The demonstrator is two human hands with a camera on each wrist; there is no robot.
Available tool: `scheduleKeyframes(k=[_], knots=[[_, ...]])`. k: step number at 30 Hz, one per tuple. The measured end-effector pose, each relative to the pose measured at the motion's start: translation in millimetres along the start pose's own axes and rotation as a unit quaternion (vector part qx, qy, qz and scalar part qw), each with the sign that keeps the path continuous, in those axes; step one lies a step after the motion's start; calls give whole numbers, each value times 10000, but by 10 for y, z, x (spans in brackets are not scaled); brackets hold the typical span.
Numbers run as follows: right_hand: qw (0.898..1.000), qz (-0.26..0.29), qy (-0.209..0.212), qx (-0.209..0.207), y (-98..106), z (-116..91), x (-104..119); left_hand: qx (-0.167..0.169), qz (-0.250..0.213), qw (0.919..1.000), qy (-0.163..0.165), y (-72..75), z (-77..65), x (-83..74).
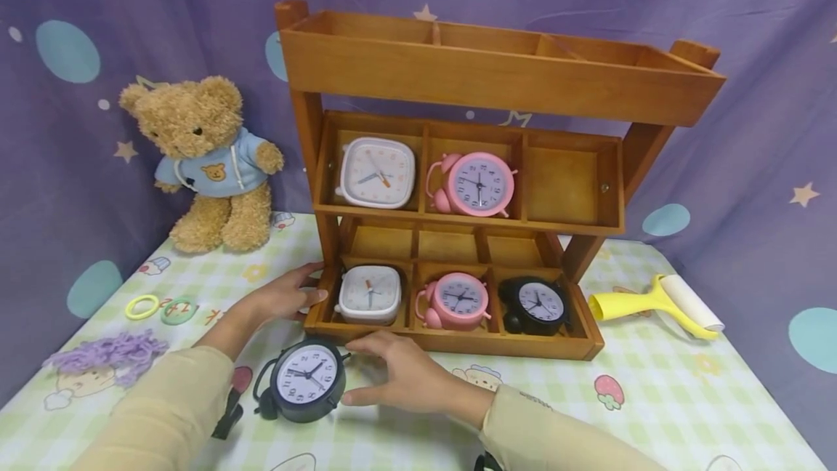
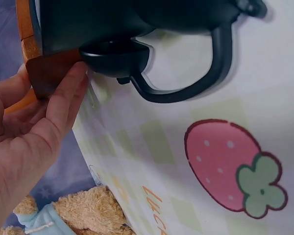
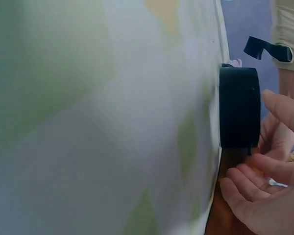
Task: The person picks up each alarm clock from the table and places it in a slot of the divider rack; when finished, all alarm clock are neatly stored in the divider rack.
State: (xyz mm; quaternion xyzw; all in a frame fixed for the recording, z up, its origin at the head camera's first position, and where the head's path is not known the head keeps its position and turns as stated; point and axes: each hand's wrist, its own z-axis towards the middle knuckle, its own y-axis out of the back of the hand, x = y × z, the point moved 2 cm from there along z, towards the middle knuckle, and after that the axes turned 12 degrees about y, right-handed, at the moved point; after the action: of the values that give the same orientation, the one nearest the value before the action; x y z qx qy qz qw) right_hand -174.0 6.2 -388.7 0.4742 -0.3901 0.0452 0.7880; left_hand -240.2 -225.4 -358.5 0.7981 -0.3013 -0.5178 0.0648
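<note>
A black twin-bell alarm clock (image 1: pixel 304 381) lies on its back on the tablecloth, dial up, before the shelf's left front corner. My right hand (image 1: pixel 412 376) is just right of it, thumb and fingers spread apart around nothing. In the right wrist view the clock (image 3: pixel 239 107) shows edge-on beside those fingers. My left hand (image 1: pixel 285 295) is at the lower left end of the wooden shelf (image 1: pixel 458 344), gripping its corner between thumb and fingers. The left wrist view shows this hand (image 2: pixel 39 122) at the wood, with the clock's bell and handle (image 2: pixel 220 58) close by.
White clocks (image 1: pixel 377 173), pink clocks (image 1: pixel 480 184) and another black clock (image 1: pixel 538 305) sit in shelf compartments. A teddy bear (image 1: pixel 209 158) is at back left. Hair ties (image 1: pixel 142 307) and a purple-haired print (image 1: pixel 120 355) lie left. A yellow lint roller (image 1: pixel 660 305) is right.
</note>
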Motion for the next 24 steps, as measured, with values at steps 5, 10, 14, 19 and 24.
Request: scheduleKeyframes(k=[5,10,14,19,24], knots=[[9996,-196,-108,156,-89,108,31,8,82,10000,53,14,7,-15],[9987,-291,-233,354,-152,200,87,-17,102,9999,71,8,17,-16],[9989,-231,-169,383,-198,257,115,-10,47,10000,36,-4,17,-13],[9985,-257,-274,396,-259,320,180,-2,9,10000,-12,-8,16,0],[9957,-510,-613,469,-320,371,274,-5,44,10000,-75,-1,3,7]])
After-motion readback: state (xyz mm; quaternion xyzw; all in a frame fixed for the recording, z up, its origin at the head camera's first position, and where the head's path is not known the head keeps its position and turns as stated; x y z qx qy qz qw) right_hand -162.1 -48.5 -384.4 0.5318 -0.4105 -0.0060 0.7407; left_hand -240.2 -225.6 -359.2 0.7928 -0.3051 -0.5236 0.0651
